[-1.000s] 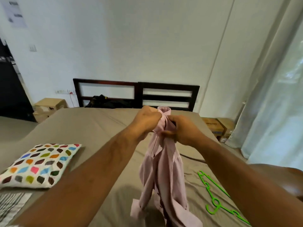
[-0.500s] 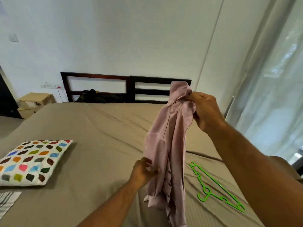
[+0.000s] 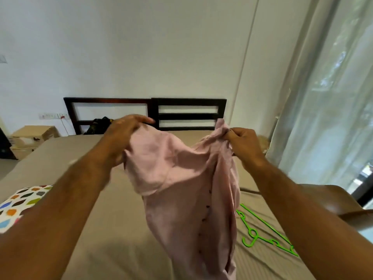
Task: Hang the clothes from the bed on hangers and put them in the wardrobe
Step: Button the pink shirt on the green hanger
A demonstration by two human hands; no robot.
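1. Up from the hem has come the left grip [image 3: 125,138], now about level with the right grip [image 3: 245,144]. The pink shirt [image 3: 181,178], a bunched column half a second ago, is spread between them above the bed [image 3: 121,229].
2. The left grip is blurred. Its fingers lie over the top edge of the cloth and its thumb is hidden, but the fabric hangs from it, so I judge it clamped on the shirt. The right grip pinches the opposite top edge between thumb and curled fingers.
3. Holding two top points apart lets the shirt's weight pull the body straight. This probably opens the shoulders and neck so a hanger can go in.
4. The shirt is thin, limp woven cloth, softly creased, with a row of small dark buttons down the front. Its lower end drops out of view at the bottom.
5. A green plastic hanger [image 3: 268,237] lies flat on the bed to the right of the shirt. It is thin and notched, clear of the cloth, and seems within easy reach of the right grip.
6. The bed wears a wrinkled, faintly ribbed taupe sheet. A cushion [image 3: 20,201] with coloured patches sits at its left edge, and a dark slatted headboard [image 3: 187,102] stands beyond. No wardrobe is in view.
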